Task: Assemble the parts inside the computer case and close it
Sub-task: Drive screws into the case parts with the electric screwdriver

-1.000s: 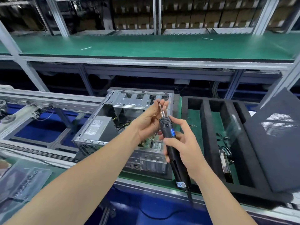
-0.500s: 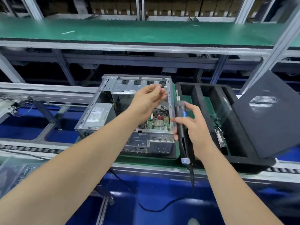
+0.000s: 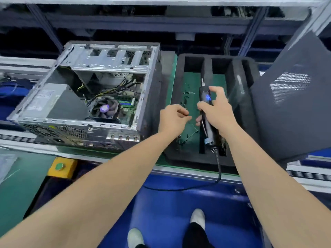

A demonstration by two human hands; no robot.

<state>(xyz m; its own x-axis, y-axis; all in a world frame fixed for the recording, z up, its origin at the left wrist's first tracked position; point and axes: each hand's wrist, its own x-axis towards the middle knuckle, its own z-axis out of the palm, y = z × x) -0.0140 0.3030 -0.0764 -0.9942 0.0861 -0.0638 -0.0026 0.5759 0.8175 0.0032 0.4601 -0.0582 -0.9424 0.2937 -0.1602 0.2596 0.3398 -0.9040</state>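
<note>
**Driver in right grip over foam tray; open case to the left**

- Desk (image 3: 171, 72): green top. Only a narrow bare strip shows between case and tray. A metal rail runs along the near edge.
- Panel (image 3: 295, 122): dark, with a mesh vent. It leans tilted at the tray's right side, covers that side, and walls off room to the right.
- Case (image 3: 154, 90): lies on its side on the desk just left of the tray, open face up. Port end is toward the person, drive cage at the far end, so the long axis runs near to far. Cables cross the interior between cage and board.
- Tray (image 3: 189, 156): black foam, with long slots running near to far. The left slot is open from above.
- PSU (image 3: 52, 102): grey box in the case's near-left corner.
- Driver (image 3: 206, 97): black with a blue lit display, over the foam rib between the left and middle slots. Long axis runs near to far, bit pointing away from the person. Its cord (image 3: 218, 169) drops over the desk's near edge.
- Right grip (image 3: 219, 113): clenched round the driver's body, forefinger up beside the display.
- Left grip (image 3: 172, 120): above the tray's left slot, just beside the right grip, fingers curled with thumb meeting fingertips. Cannot tell whether anything is pinched.
- Fan (image 3: 105, 109): inside the case, facing up.
- Screws (image 3: 184, 102): small and dark, scattered on the left slot's green floor.
</note>
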